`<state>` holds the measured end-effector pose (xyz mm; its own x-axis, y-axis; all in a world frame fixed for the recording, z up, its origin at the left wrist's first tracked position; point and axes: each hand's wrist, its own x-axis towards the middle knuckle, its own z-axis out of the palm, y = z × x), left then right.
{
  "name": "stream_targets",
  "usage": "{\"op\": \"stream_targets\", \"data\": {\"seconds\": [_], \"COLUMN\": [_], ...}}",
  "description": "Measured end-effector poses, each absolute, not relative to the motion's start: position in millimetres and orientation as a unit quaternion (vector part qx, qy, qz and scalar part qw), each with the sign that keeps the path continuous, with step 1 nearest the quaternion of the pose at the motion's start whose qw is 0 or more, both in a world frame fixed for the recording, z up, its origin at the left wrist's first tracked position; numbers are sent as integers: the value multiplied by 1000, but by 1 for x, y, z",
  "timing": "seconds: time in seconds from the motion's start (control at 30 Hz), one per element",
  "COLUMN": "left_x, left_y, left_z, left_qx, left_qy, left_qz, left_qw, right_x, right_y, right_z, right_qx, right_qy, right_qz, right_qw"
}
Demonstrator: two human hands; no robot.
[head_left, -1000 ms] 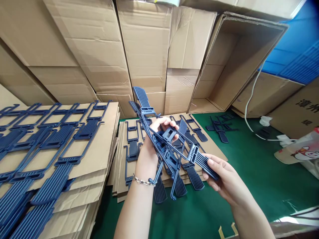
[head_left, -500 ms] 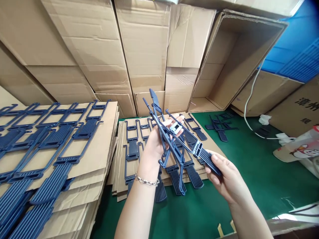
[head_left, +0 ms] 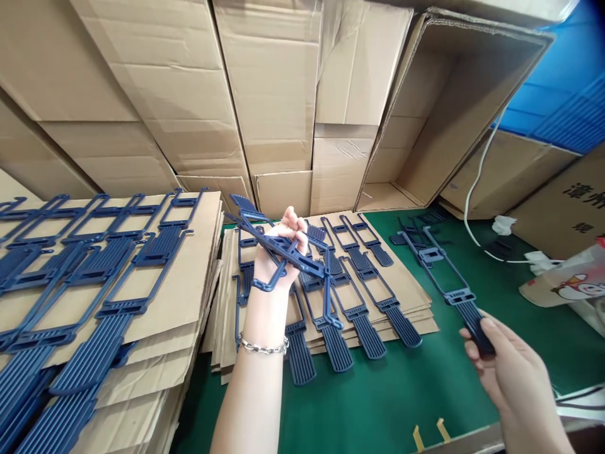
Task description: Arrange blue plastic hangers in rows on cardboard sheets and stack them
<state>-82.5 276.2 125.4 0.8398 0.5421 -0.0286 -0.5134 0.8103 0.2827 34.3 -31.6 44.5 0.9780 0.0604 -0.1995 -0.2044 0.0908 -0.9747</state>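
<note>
My left hand (head_left: 289, 230), with a chain bracelet at the wrist, is closed round some blue plastic frames (head_left: 302, 260) that cross each other; how many cannot be made out. Off to the right, my right hand (head_left: 513, 366) pinches the ribbed end of a single blue plastic frame (head_left: 459, 296), whose open hooked end points up and away over the green table. Below my left hand, rows of similar frames (head_left: 366, 328) lie on a low stack of cardboard sheets (head_left: 411, 277), ribbed ends towards me.
A taller cardboard stack (head_left: 189, 296) with more blue frames stands at the left. Loose blue pieces (head_left: 416, 227) lie on the green table (head_left: 378, 403). Cardboard boxes (head_left: 278, 82) line the back, one open box (head_left: 454, 113) among them. A white cable (head_left: 472, 183) runs at the right.
My right hand has moved right and towards me, drawing one frame away from the bundle. My left hand has shifted slightly left and turned, its fingers closing round the other frames.
</note>
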Motion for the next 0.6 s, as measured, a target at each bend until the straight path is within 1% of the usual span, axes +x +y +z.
{"op": "stream_targets", "data": {"seconds": [0.17,0.33,0.47,0.6], "left_x": [-86,-85,-84,-81], "left_y": [278,274,270,268], "left_z": [127,128,130,129], "left_qx": [130,160,143,133], "left_qy": [68,65,80,87], "left_qz": [301,302,300,299], "left_qw": [942,937,940,941], "right_x": [35,36,39,41], "right_y": [-28,-16,-10,-6], "right_z": [14,12,12,7], "right_qx": [-688,-696,-695,-750], "right_qy": [80,62,30,-7], "right_qz": [146,174,202,230], "right_qw": [706,694,689,620]}}
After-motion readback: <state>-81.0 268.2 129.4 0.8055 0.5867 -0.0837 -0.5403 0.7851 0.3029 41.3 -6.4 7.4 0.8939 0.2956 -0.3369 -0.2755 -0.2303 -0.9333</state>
